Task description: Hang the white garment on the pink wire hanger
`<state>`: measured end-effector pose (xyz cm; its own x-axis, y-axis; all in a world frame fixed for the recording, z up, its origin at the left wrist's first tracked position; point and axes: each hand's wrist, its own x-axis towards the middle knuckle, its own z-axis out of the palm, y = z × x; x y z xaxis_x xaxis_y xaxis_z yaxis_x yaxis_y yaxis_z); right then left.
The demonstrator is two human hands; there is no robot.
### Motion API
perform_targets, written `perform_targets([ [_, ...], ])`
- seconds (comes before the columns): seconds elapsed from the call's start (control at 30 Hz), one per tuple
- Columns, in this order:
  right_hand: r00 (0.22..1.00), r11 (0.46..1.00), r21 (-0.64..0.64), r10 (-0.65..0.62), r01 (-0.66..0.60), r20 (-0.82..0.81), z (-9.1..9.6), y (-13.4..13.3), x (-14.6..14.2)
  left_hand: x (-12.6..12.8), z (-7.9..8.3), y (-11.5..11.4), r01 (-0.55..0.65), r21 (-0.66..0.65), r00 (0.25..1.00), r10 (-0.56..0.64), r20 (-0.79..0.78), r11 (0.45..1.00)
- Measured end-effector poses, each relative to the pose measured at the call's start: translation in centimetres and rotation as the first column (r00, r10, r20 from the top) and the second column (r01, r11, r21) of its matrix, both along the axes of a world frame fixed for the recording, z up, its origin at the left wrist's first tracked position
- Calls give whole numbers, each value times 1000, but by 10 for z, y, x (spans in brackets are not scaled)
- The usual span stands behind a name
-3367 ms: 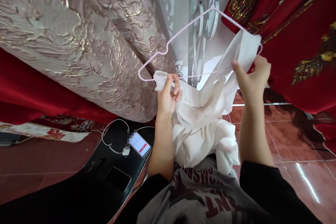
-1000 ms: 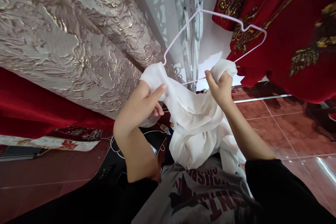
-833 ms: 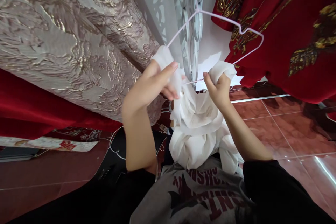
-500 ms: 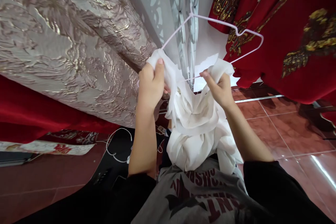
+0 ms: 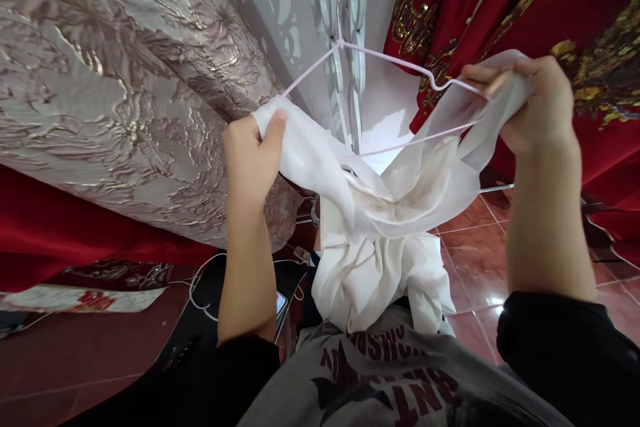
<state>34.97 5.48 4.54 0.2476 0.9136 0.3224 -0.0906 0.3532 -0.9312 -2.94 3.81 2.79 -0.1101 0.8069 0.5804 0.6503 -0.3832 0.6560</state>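
White sheer garment (image 5: 370,217) spans pale-pink wire hanger (image 5: 341,44)

The hanger's hook points up and away; its long axis runs crosswise, lower bar higher at right. Left hand (image 5: 253,157) pinches the garment's left end, thumb uppermost; half-curled right hand (image 5: 530,103) holds the right, hanger between.

Dark-red lettering (image 5: 425,395) is printed across the front of the grey shirt (image 5: 290,392). Individual letters, including N and T, are discernible; folds and viewing angle prevent certain reading of complete words. The phone screen (image 5: 281,302) is illegible.
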Motion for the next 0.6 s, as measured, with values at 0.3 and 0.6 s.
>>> perform_targets([
  [0.3,835,923,-79,374,-376,404,26,-11,10,-8,-4,5,-32,23,999,32,-13,999],
  [0.6,826,940,-92,333,-329,454,27,-25,14,-5,-8,10,2,31,1000,-3,18,1000],
])
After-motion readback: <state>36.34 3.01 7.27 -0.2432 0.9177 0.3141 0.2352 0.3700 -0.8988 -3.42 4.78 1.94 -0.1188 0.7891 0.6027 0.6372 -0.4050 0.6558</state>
